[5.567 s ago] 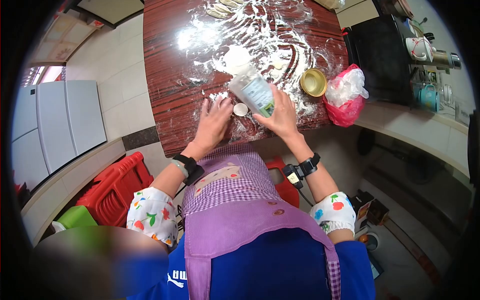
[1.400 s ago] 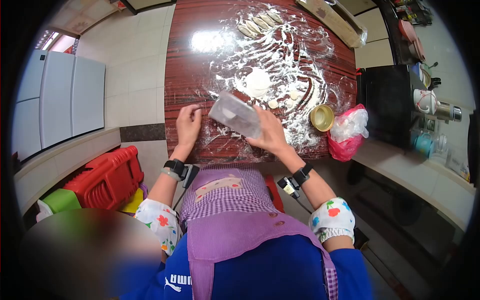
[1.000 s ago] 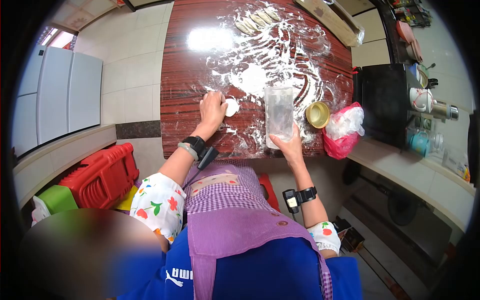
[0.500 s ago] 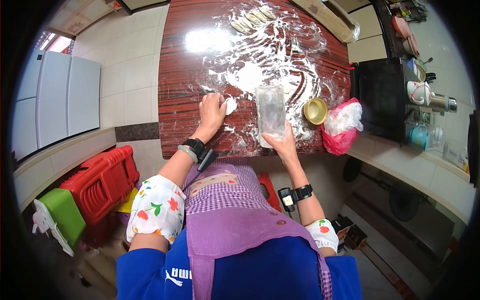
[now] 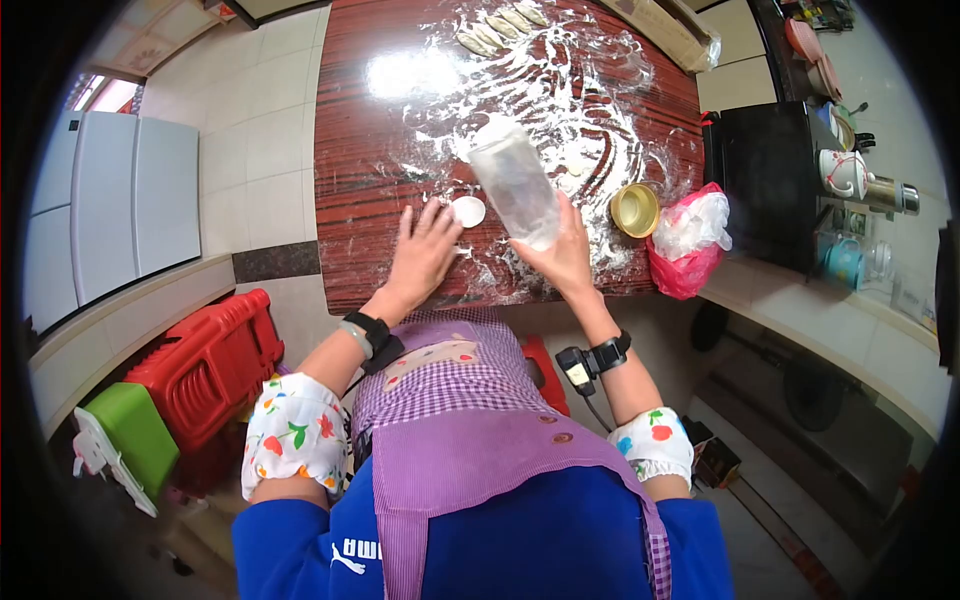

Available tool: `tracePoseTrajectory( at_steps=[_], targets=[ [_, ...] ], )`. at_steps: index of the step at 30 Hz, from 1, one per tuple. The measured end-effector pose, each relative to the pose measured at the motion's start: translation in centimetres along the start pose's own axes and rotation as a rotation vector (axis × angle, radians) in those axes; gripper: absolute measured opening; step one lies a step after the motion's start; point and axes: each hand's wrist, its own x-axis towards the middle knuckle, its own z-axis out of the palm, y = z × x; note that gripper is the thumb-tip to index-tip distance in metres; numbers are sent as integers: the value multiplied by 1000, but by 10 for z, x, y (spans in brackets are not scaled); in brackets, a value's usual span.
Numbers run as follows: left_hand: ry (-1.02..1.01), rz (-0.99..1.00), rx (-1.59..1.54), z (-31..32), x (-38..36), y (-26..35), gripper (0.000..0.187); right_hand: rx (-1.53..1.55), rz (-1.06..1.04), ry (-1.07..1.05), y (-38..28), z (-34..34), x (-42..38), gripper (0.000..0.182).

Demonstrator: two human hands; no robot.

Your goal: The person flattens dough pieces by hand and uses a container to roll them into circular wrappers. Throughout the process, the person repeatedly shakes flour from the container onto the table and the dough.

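My right hand [image 5: 560, 250] grips the near end of a clear, flour-dusted plastic container [image 5: 518, 190], which is tilted with its far end to the left over the floured table [image 5: 370, 170]. Fingers spread, my left hand [image 5: 422, 256] rests palm down on the wood. Just beside its fingertips lies a small white round disc [image 5: 467, 211]. White flour [image 5: 560, 110] is smeared widely across the tabletop, and several dumpling-like dough pieces [image 5: 500, 28] sit in a row at the far side.
To the right of the container stands a gold-coloured tin [image 5: 634, 210], with a pink and white plastic bag [image 5: 690, 240] beside it at the table edge. A long cardboard box [image 5: 660, 30] lies at the far right corner. Red plastic stools [image 5: 210, 360] are stacked at the lower left.
My left hand has opened and let go of the white disc, which now lies flat on the table. In my right hand the container has swung from upright in view to leaning left.
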Motion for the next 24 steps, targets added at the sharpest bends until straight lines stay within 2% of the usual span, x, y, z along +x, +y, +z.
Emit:
tracePoseTrajectory(
  at_steps=[1,3,6,7,9,10,11,12,13,15,16,19,20,21,22,23,24],
  targets=[
    [48,-69,2,-4,-2,-4,45,1,5,3,-4,2,4,98],
    [291,-206,-58,-12,1,-18,39,-173,-315,-29,-11,6,11,98],
    [468,-348,-238,-37,23,-21,32,-324,-424,-110,-21,15,13,98],
    [467,-346,-240,-38,31,-17,32,-410,-472,-174,-21,18,12,98],
    [365,-161,-97,-36,47,-11,33,-432,-470,-174,-21,24,6,96],
    [277,-87,0,-24,50,-13,37,-410,-489,-137,-22,26,2,97],
    [274,-89,-4,-20,53,-16,37,-388,-506,-102,-23,28,-2,97],
    [210,-80,-22,-16,56,-18,40,-369,-495,-13,-29,29,-4,79],
    [145,-74,-39,-11,60,-20,42,-370,-492,-23,-26,38,0,79],
    [135,-113,-17,-7,90,-24,42,-329,-363,104,-11,59,26,51],
    [161,-144,58,-15,116,-27,41,-308,-273,84,-18,54,48,35],
    [161,-196,141,-13,144,-27,41,-356,-271,137,-16,45,87,35],
    [156,-230,155,-14,148,-28,42,-371,-182,9,-18,46,83,35],
    [159,-226,162,-16,136,-28,42,-323,-211,-66,-19,46,62,30],
    [102,-174,123,-16,107,-26,45,-342,-320,41,-24,47,38,34],
    [43,-122,81,-17,78,-21,48,-360,-426,147,-29,49,14,43],
    [48,-94,48,-20,51,-11,49,-371,-416,125,-31,51,-15,53]
  ],
)
